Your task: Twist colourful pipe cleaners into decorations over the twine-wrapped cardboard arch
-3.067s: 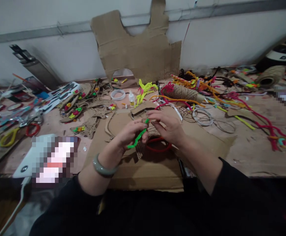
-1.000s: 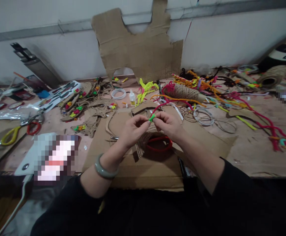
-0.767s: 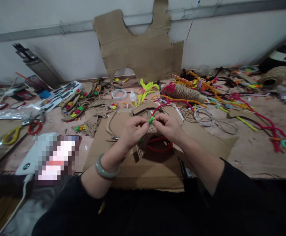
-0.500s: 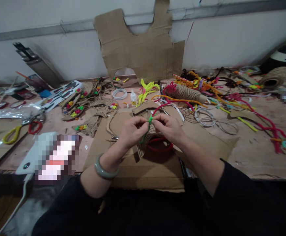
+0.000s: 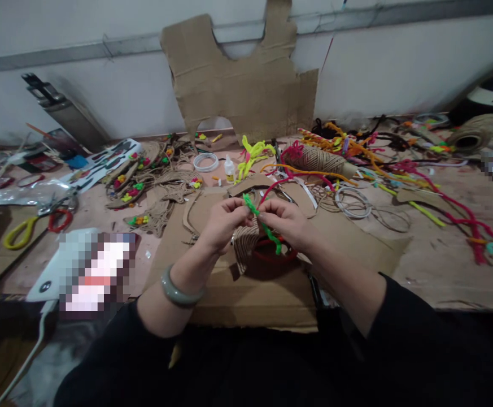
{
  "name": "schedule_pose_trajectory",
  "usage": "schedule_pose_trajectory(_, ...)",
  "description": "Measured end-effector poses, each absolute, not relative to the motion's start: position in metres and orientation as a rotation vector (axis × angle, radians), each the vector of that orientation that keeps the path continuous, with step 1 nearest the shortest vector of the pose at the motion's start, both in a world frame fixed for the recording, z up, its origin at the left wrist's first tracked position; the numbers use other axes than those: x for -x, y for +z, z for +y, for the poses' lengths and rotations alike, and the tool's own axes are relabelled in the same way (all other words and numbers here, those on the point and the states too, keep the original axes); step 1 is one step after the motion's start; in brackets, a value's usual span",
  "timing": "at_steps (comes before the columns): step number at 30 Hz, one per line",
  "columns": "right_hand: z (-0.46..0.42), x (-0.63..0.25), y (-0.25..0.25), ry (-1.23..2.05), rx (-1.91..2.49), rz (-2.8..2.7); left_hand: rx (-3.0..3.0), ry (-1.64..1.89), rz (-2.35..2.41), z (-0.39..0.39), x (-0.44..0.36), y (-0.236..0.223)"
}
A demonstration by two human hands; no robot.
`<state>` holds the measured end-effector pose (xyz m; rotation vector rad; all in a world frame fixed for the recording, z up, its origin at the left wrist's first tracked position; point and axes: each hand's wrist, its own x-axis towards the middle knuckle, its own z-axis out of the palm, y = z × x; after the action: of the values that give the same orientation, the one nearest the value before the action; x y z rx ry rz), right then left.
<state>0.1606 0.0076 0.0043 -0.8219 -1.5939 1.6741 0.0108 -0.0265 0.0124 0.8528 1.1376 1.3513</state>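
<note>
A bright green fuzzy cord, like yarn or chenille, runs between my two hands, one end sticking up and the other hanging down to the right. My left hand pinches it near its upper part. Close beside, my right hand has thumb and finger closed on the same cord. Under my hands lies a piece covered in rows of tan twine, partly hidden by them. A red cord loop sits just right of it, on a sheet of cardboard.
Yellow-handled scissors, a white power bank and a blurred-out phone are at left. Twine pieces with coloured knots lie behind. A small glue bottle, a twine spool and tangled coloured cords fill the back.
The green cord has turned: its tail, earlier hanging down left, now hangs to the right below my right hand, and its top end stands out more. A dark blurred shape has entered at far left.
</note>
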Motion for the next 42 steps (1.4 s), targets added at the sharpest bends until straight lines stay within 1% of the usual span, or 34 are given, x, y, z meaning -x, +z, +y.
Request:
schedule_pose_trajectory(2,0.007,-0.161,0.005,1.831,0.778,-1.511,-0.803,1.314,1.077,-0.028,-0.011,0.016)
schedule_pose_trajectory(4,0.006,-0.162,0.004,1.865,0.763,-1.494,-0.781,1.301,1.048,-0.028,-0.010,0.017)
schedule_pose_trajectory(14,0.010,-0.160,-0.002,1.183,0.808,-1.757,-0.977,1.275,1.154,-0.027,-0.013,0.008)
schedule_pose_trajectory(18,0.009,-0.163,0.000,1.036,0.865,-1.827,-1.032,1.261,1.224,-0.028,-0.013,0.008)
schedule_pose_trajectory(27,0.007,-0.162,0.007,1.111,1.058,-1.826,-1.255,1.331,1.387,-0.031,-0.018,0.005)
schedule_pose_trajectory(34,0.006,-0.164,0.007,1.047,1.052,-1.799,-1.221,1.413,1.422,-0.033,-0.021,0.008)
schedule_pose_trajectory(36,0.012,-0.166,0.006,1.114,1.053,-1.714,-1.139,1.419,1.361,-0.033,-0.018,0.008)
schedule_pose_trajectory(39,0.018,-0.168,0.004,1.300,0.994,-1.575,-0.969,1.409,1.234,-0.031,-0.014,0.010)
schedule_pose_trajectory(42,0.017,-0.165,0.003,1.490,0.915,-1.649,-0.847,1.422,1.127,-0.029,-0.010,0.015)
